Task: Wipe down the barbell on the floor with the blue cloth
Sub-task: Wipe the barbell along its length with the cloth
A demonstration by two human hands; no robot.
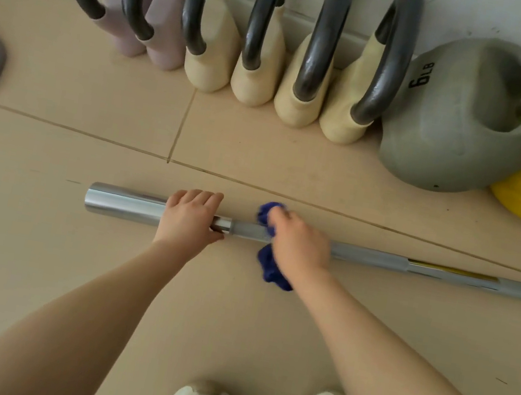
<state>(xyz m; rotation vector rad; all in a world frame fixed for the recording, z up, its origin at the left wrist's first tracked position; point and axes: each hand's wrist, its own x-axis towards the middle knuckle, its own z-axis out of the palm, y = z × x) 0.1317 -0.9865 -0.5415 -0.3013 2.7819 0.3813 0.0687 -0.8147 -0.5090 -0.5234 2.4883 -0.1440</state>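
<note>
I've got the bar (280, 237) flat on the floor (32, 261), running nine to three across centre. Left hand (191, 216) presses down at the sleeve collar, fingers curled over the top. At its three o'clock, right hand (296, 242) is clenched around the cloth (269, 268), bunched on the shaft. Steel: heavy, stiff, slick, prone to roll, so pin it there.

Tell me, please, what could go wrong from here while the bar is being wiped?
The round chrome barbell lies loose on the smooth beige tiled floor; only the left hand steadies it, so hard strokes might roll it. The crumpled dark blue cloth under the right hand trails onto the floor and may pick up dirt.
</note>
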